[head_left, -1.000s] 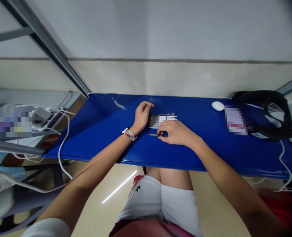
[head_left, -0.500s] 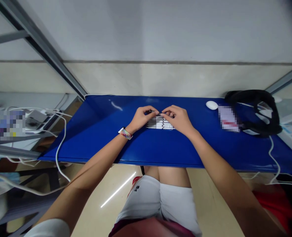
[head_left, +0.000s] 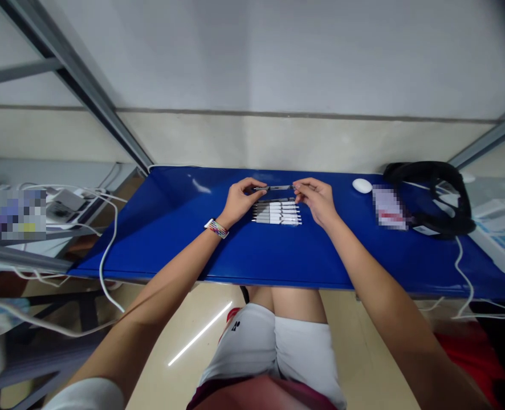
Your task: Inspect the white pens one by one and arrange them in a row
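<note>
A dark pen (head_left: 275, 187) is held level just above the blue table (head_left: 184, 228), one end pinched by my left hand (head_left: 238, 200), the other by my right hand (head_left: 316, 199). Right below it, several white pens (head_left: 277, 212) lie side by side in a neat row on the table, between my two hands. A colourful band is on my left wrist.
A white mouse (head_left: 362, 185) lies at the back right, beside a blurred card (head_left: 388, 207) and a black strap bundle (head_left: 438, 193). White cables (head_left: 107, 250) and adapters hang off the left edge. A slanted metal frame bar (head_left: 98, 108) rises at the back left.
My right hand picked the dark pen up from the table in front of the row. Both hands then lifted it behind the row, each pinching one end.
</note>
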Action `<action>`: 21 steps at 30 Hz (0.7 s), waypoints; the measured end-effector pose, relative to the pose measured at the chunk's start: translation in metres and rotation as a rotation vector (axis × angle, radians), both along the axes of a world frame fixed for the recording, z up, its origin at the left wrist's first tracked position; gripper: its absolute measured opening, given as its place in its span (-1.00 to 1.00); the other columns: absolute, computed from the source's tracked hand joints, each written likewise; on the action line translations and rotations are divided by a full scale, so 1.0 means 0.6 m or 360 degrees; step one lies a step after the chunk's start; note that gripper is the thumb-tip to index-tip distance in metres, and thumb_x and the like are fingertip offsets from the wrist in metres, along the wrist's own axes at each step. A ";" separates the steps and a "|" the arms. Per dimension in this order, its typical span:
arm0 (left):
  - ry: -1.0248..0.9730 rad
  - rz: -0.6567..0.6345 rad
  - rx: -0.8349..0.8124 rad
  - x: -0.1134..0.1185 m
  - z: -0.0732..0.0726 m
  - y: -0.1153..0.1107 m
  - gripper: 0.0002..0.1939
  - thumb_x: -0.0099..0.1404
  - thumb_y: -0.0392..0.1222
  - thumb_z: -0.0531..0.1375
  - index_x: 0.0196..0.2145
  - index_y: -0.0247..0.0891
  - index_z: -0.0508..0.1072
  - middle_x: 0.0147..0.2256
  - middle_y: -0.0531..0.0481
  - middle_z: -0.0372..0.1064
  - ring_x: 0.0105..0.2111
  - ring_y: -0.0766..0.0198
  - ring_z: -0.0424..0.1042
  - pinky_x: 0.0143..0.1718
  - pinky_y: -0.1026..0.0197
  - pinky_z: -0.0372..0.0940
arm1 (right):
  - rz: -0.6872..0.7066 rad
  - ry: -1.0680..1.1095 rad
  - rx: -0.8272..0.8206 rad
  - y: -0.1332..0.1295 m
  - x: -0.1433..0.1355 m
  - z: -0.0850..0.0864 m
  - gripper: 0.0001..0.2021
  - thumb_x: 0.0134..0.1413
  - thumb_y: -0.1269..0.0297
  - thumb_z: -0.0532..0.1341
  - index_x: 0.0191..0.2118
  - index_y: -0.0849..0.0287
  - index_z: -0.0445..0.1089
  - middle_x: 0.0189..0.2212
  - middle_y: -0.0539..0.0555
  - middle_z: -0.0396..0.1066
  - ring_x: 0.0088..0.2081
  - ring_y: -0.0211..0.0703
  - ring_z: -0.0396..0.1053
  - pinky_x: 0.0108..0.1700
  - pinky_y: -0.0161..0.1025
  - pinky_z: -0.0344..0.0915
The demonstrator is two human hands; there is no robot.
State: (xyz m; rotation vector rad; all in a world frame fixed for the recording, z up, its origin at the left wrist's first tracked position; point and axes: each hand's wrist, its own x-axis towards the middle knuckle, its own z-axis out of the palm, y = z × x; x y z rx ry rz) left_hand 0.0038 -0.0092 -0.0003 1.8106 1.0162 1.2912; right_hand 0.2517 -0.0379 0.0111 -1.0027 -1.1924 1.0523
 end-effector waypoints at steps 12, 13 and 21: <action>0.0123 0.0035 -0.0028 -0.005 0.006 0.003 -0.35 0.55 0.25 0.09 -0.50 -0.27 0.57 -0.55 -0.02 0.43 -0.49 0.28 0.37 -0.35 0.18 0.22 | 0.0069 -0.0006 0.0047 0.003 -0.002 0.000 -0.79 -0.04 0.16 0.54 -0.31 0.10 0.62 -0.48 0.02 0.54 -0.45 -0.18 0.50 -0.31 -0.17 0.47; 0.0119 0.0036 -0.0038 -0.005 0.006 0.003 -0.33 0.55 0.26 0.07 -0.51 -0.27 0.57 -0.57 -0.02 0.40 -0.51 0.29 0.35 -0.36 0.18 0.21 | 0.0089 -0.0011 0.0051 0.003 -0.002 0.000 -0.80 -0.03 0.16 0.54 -0.31 0.10 0.62 -0.47 0.02 0.54 -0.45 -0.19 0.49 -0.32 -0.18 0.46; -0.0037 -0.0137 0.0005 -0.006 0.006 0.006 -0.69 0.35 0.08 0.40 -0.15 -0.23 0.64 -0.31 -0.03 0.58 -0.40 0.30 0.44 -0.31 0.22 0.27 | 0.0044 0.0132 0.0005 0.006 0.004 -0.002 -0.80 -0.05 0.16 0.54 -0.34 0.12 0.61 -0.47 0.01 0.53 -0.49 -0.27 0.41 -0.39 -0.25 0.38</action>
